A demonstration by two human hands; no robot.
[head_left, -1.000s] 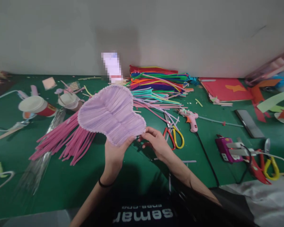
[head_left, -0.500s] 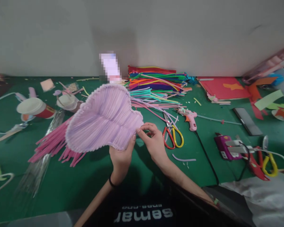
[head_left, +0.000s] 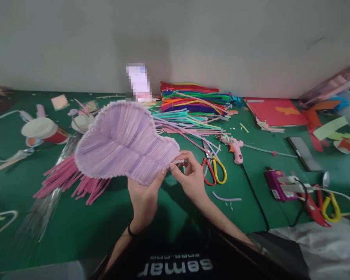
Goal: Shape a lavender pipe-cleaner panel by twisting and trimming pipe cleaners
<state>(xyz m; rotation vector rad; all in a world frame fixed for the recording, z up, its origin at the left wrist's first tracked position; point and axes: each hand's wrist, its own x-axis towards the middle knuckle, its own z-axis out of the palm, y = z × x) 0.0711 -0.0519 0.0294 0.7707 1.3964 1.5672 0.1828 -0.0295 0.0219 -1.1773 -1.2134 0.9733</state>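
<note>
My left hand (head_left: 142, 192) grips the lower edge of a lilac wing-shaped panel (head_left: 122, 142) made of pipe cleaners laid side by side, holding it up over the green table (head_left: 84, 225). My right hand (head_left: 189, 175) pinches the panel's right tip between thumb and fingers. A bundle of pink pipe cleaners (head_left: 72, 181) lies on the table under the panel's left side. Red and yellow scissors (head_left: 214, 171) lie just right of my right hand.
A stack of many-coloured pipe cleaners (head_left: 192, 101) sits at the back by the wall. A pink glue gun (head_left: 235, 148), a purple device (head_left: 277, 184), more scissors (head_left: 326, 204), red paper sheets (head_left: 277, 111), a dark phone (head_left: 305, 153) and paper cups (head_left: 43, 130) lie around.
The panel has swung leftwards and tilted more towards me. My right hand moved from beside the panel's lower edge up to its right tip and pinched it.
</note>
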